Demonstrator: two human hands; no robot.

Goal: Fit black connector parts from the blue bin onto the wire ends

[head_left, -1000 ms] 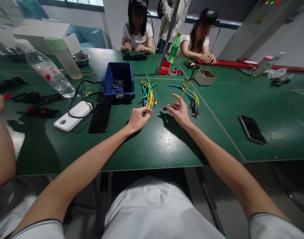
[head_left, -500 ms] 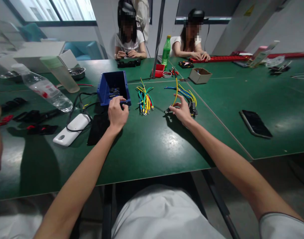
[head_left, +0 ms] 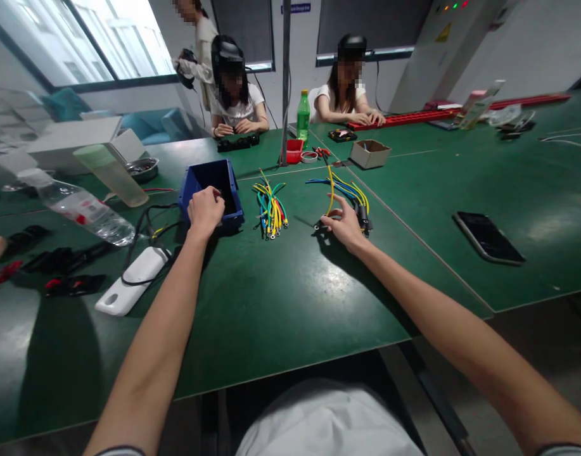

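Observation:
My left hand (head_left: 206, 212) reaches over the near rim of the blue bin (head_left: 230, 218). Its fingers curl down inside, and their tips are hidden, so what they pinch cannot be seen. Between the thumb and fingers of my right hand (head_left: 343, 223) is a yellow wire (head_left: 331, 183), its free end pointing up and its ring terminal (head_left: 317, 226) low by the table. Just beyond that hand lies a bundle of blue and yellow wires (head_left: 361, 199) with black sleeves. A loose pile of yellow, green, blue and red wires (head_left: 272, 209) rests between the two hands.
A white power bank (head_left: 131, 285) with a black cable and a water bottle (head_left: 81, 206) lie left. A phone (head_left: 488, 237) lies right. Beyond are a cardboard box (head_left: 370, 154), a red bin (head_left: 294, 152) and a green bottle (head_left: 303, 117). Other people sit across the table.
My left hand has moved from the bin's front edge into the bin. My right hand keeps the yellow wire in nearly the same place. The camera view has shifted, and another person appears behind.

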